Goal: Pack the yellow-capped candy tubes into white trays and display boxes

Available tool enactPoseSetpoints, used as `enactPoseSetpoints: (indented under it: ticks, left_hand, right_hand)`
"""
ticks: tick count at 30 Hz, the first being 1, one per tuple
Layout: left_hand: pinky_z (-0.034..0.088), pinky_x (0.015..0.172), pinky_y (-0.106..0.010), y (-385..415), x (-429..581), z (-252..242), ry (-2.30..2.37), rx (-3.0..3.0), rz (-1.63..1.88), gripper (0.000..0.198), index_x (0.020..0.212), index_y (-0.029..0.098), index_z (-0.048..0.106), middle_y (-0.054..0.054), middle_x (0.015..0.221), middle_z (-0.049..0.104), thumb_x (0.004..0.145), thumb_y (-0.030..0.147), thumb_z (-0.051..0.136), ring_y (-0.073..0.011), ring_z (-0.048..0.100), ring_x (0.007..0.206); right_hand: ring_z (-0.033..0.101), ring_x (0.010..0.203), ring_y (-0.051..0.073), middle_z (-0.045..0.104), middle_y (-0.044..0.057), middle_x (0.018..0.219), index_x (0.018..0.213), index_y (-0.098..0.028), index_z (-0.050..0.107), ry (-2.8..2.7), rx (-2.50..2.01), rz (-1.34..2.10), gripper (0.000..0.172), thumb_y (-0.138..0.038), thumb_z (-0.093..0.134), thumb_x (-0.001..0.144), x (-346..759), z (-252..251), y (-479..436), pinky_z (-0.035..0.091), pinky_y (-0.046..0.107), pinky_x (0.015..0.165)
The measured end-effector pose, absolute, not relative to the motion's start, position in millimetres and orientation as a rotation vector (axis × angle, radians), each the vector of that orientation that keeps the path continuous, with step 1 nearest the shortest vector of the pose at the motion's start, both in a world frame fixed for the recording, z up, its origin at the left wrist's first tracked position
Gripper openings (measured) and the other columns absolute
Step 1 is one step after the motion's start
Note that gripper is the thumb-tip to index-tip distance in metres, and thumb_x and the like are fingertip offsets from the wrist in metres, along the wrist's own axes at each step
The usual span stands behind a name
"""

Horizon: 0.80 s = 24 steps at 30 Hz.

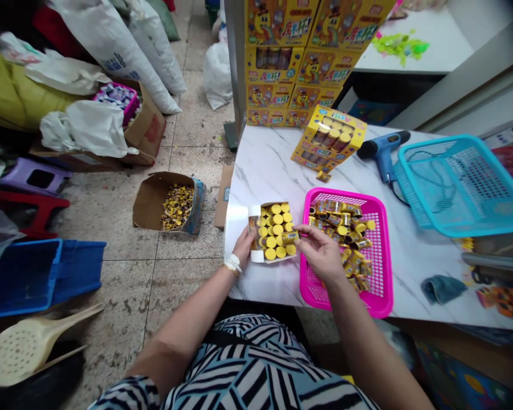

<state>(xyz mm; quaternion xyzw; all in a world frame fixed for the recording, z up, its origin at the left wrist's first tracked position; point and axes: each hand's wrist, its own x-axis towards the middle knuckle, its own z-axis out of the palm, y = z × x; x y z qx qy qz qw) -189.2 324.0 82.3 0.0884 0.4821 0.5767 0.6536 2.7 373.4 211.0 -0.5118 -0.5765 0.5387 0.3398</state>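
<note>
On the marble-patterned table, an open display box point(256, 256) holds rows of small tubs with round yellow lids point(271, 241). My left hand point(243, 245) is at the box's left side, its fingers wrapped on the wall there. Between the fingertips of my right hand point(322, 256) is one small yellow-lidded tub point(289, 237), lying sideways over the right part of the box. Under my right wrist stands a pink basket point(382, 267) with a loose heap of similar tubs point(346, 219). My palm hides part of that heap.
Stacked yellow printed boxes point(273, 68) rise at the table's back, with a filled box point(329, 139) before them. A blue heat gun point(385, 154) and turquoise basket point(465, 228) lie right. On the floor left stands a carton point(147, 202) of small pieces, near a blue crate point(79, 265).
</note>
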Motion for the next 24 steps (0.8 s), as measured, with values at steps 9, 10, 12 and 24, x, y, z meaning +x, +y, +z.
enactPoseSetpoints:
  ticks: [9,10,12,24]
  left_hand:
    - [0.040,0.115,-0.045,321.3,-186.0,81.6,1.075,0.226,1.328,0.061,0.135,0.024,0.057,-0.008,0.144,0.057,0.083,0.054,0.071,-0.0300,0.052,0.135]
    - [0.041,0.115,-0.045,321.3,-186.0,82.9,1.059,0.231,1.334,0.063,0.136,0.024,0.056,-0.008,0.143,0.058,0.083,0.055,0.070,-0.0302,0.053,0.134]
    - [0.043,0.112,-0.046,321.3,-186.5,85.3,1.023,0.246,1.330,0.068,0.139,0.024,0.053,-0.009,0.140,0.061,0.081,0.057,0.071,-0.0310,0.055,0.131]
    - [0.043,0.110,-0.045,322.4,-187.2,90.0,1.027,0.296,1.306,0.073,0.136,0.023,0.053,-0.011,0.135,0.063,0.075,0.058,0.076,-0.0304,0.059,0.125]
  right_hand:
    - [0.067,0.070,0.017,0.069,0.003,0.090,0.125,-0.021,0.059,-1.129,-1.416,1.775,0.052,-0.049,0.067,0.082,-3.2,204.9,374.7,0.054,0.028,0.052]
    - [0.067,0.071,0.017,0.070,0.003,0.090,0.122,-0.020,0.060,-1.255,-1.466,1.628,0.053,-0.049,0.071,0.079,-8.8,202.5,375.6,0.055,0.029,0.056]
    - [0.067,0.081,0.019,0.071,0.004,0.092,0.110,-0.021,0.064,-1.568,-1.511,1.250,0.042,-0.048,0.073,0.079,-24.6,195.8,377.4,0.057,0.034,0.073]
    - [0.062,0.107,0.023,0.071,0.008,0.121,0.127,-0.021,0.065,-2.238,-1.293,0.550,0.034,-0.033,0.049,0.100,-40.5,172.3,363.5,0.048,0.040,0.098]
